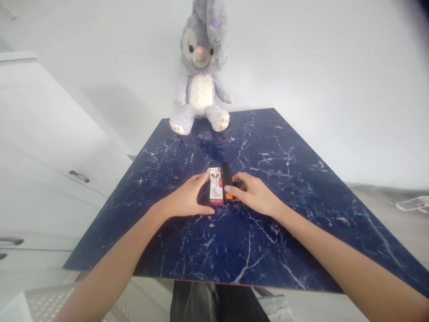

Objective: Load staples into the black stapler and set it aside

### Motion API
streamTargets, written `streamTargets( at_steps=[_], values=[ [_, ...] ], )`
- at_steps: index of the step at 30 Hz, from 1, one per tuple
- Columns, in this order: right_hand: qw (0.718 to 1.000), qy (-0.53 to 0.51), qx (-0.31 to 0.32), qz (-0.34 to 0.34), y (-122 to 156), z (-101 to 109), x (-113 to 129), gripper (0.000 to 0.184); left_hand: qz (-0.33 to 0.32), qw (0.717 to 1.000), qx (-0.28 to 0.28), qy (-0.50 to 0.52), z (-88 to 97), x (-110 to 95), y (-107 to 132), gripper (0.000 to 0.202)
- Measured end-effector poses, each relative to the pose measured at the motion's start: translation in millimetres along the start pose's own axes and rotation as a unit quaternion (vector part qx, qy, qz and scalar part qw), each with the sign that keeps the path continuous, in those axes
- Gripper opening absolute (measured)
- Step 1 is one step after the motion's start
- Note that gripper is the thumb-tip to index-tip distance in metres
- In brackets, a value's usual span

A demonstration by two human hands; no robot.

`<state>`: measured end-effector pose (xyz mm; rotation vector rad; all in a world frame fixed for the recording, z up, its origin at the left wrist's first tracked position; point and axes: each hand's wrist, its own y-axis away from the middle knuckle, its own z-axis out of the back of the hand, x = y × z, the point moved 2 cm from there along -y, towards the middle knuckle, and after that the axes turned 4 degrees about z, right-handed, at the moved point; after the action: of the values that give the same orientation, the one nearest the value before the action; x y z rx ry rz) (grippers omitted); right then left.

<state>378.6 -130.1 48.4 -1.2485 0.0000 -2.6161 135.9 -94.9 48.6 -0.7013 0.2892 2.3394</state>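
A small red-and-white box [216,187] with printed pictures lies on the blue marble-patterned table [214,250]. Right against its side is a long black object [226,172] with an orange part, which looks like a stapler. My left hand [187,197] is at the box's left side, thumb and fingers spread apart, a fingertip at its upper left edge and the thumb by its near end. My right hand [253,192] has its thumb on top of the stapler and its fingers curled at the right side. Those fingers partly hide a dark part there.
A grey plush rabbit [201,89] sits at the table's far edge, against the white wall. White drawers [50,179] with dark handles stand to the left. At the far right, a clear plastic item [414,204] lies beyond the table's edge.
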Motion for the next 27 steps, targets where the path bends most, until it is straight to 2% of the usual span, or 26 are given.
streamTargets(
  at_steps=[3, 6, 10, 13, 16, 19, 23, 27],
  values=[
    [1.000, -0.010, 0.002, -0.003, 1, -1, 1, 0.030, 0.013, 0.999, -0.035, -0.019, -5.0, -3, -2, 0.116],
    [1.000, 0.013, -0.006, 0.013, 2, -3, 3, 0.025, 0.021, 0.999, -0.044, -0.020, -10.6, -2, -4, 0.117],
    [0.989, 0.121, -0.066, 0.053, 1, -2, 4, 0.024, 0.019, 0.997, -0.070, -0.026, -17.5, 0, -13, 0.115],
    [0.978, 0.166, -0.111, 0.066, -3, 1, -3, 0.025, 0.016, 0.996, -0.077, -0.049, -22.4, -1, -32, 0.113],
    [0.968, 0.201, -0.144, 0.030, -12, 9, -20, 0.027, 0.010, 0.996, -0.065, -0.066, -27.7, -6, -62, 0.115],
    [0.959, 0.219, -0.177, -0.028, -21, 26, -43, 0.031, 0.004, 0.995, -0.062, -0.074, -36.1, -16, -100, 0.110],
    [0.947, 0.215, -0.217, -0.101, -29, 60, -77, 0.036, -0.011, 0.995, -0.067, -0.077, -55.2, -39, -161, 0.100],
    [0.919, 0.222, -0.281, -0.168, -25, 97, -108, 0.040, -0.033, 0.994, -0.081, -0.060, -80.3, -69, -222, 0.107]
  ],
)
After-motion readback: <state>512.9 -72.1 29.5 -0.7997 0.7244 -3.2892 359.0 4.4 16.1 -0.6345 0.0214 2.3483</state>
